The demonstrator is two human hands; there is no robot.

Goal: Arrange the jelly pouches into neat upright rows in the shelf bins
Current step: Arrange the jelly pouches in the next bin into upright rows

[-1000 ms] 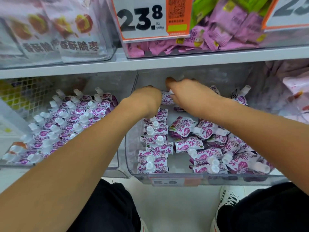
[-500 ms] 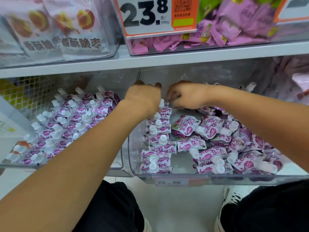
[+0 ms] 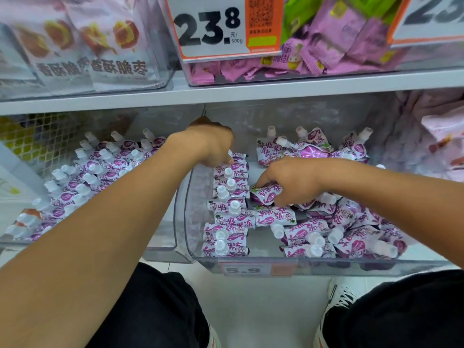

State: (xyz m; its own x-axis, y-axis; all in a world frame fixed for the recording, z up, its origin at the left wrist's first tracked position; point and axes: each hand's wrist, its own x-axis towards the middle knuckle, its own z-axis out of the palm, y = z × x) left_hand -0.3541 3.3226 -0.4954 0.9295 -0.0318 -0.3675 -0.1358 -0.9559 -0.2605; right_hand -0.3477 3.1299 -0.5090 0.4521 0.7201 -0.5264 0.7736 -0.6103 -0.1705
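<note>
Reaching forward no longer, the right hand [image 3: 292,183] has been drawn back from the far end of the middle bin [image 3: 190,222] toward the loose pile, where half a second ago it was held beside the left hand [image 3: 213,144] at the back of the row. From this it is judged that the last pouch has been seated and a fresh one is being fetched, so the single upright row [image 3: 227,204] along the bin's 9 o'clock wall is about to be lengthened or a second row begun.

The right hand's fingers are curled down over a purple-and-white jelly pouch [image 3: 266,194] lying flat just beside the row, at its 3 o'clock; the pouch is gripped from above, the index finger laid along its top edge. The left hand is kept at the 12 o'clock end of the row, fingers bent downward onto the rearmost pouches, apparently steadying them; whether one is actually pinched cannot be told, since the fingertips are hidden behind the knuckles.

Most of the work is judged to be left in this bin: a jumble of pouches [image 3: 351,229] is spread from 3 to 5 o'clock, and a few more [image 3: 311,149] are leaned against the back wall. The left-hand bin [image 3: 160,244] at 9 o'clock is already filled with standing pouches [image 3: 82,182].
</note>
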